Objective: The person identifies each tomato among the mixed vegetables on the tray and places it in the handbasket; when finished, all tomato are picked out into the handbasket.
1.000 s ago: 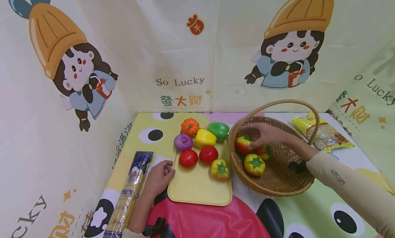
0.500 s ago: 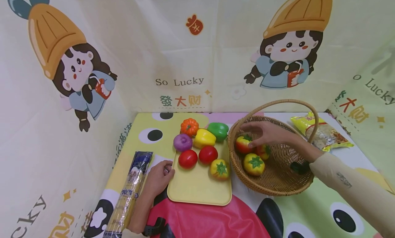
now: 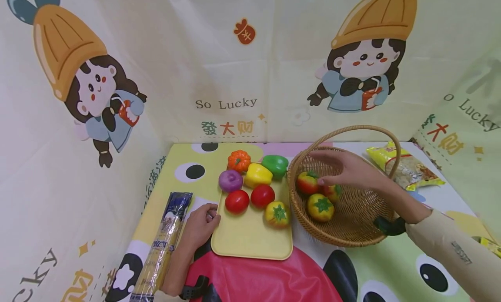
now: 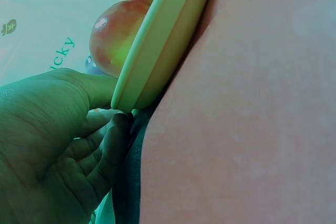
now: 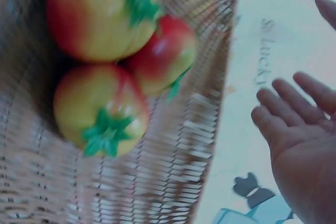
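Observation:
My left hand (image 3: 201, 226) pinches the left rim of the yellow tray (image 3: 252, 243), thumb over the edge and curled fingers against its side in the left wrist view. Two red round fruits (image 3: 262, 196) and a yellow fruit with a green leafy top (image 3: 277, 214) lie on the tray. Over the wicker basket (image 3: 352, 226) hovers my right hand (image 3: 348, 169), fingers extended and holding nothing. Below it, three yellow-and-red fruits with green leafy tops (image 5: 102, 111) sit together at the basket's left side.
At the tray's back are a yellow pepper (image 3: 258, 175), a green pepper (image 3: 275, 166), a purple onion (image 3: 230, 181) and an orange pumpkin (image 3: 239, 161). A spaghetti pack (image 3: 160, 249) lies left of my left arm. A yellow bag (image 3: 411, 169) lies behind the basket, whose handle arches up.
My right hand has lifted slightly and moved right, away from the fruits in the basket, with its fingers spreading. The left hand stays on the tray's rim.

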A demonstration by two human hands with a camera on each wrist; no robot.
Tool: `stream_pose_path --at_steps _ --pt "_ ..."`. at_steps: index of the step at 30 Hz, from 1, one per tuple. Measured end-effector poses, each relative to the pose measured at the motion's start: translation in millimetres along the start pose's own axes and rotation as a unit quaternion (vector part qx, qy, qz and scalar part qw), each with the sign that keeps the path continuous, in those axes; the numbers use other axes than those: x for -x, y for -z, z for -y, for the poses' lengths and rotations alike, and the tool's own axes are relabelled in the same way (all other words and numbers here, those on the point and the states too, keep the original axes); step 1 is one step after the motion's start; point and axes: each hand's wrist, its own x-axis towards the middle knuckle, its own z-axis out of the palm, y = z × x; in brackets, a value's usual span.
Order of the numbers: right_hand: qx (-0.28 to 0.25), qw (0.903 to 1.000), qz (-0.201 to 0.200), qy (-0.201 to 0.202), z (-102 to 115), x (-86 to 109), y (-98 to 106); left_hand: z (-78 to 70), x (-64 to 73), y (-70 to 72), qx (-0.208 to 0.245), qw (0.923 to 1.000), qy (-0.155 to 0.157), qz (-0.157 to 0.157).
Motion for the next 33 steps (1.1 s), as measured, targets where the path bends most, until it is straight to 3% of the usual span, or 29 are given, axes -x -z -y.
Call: stream_pose_path --at_steps 5,12,23,33 --pt "-0.036 0.9976 -0.058 -0.011 20.7 16.5 -0.5 2.2 -1.1 -1.1 -0.004 1.0000 -0.003 -0.001" --pt "-0.059 0.9926 -0.104 0.024 59.1 40.2 -3.0 2.5 -1.0 -1.5 -0.004 1.0000 -0.004 -0.002" --pt "-0.098 0.9862 -0.115 0.067 104.6 74.3 -35.9 1.7 -1.0 0.0 -0.006 0.9998 -0.017 -0.008" --pt "-0.095 0.9898 -0.105 0.015 132.7 94.5 -76.9 0.8 -1.1 -1.0 -0.004 0.9998 -0.018 -0.007"
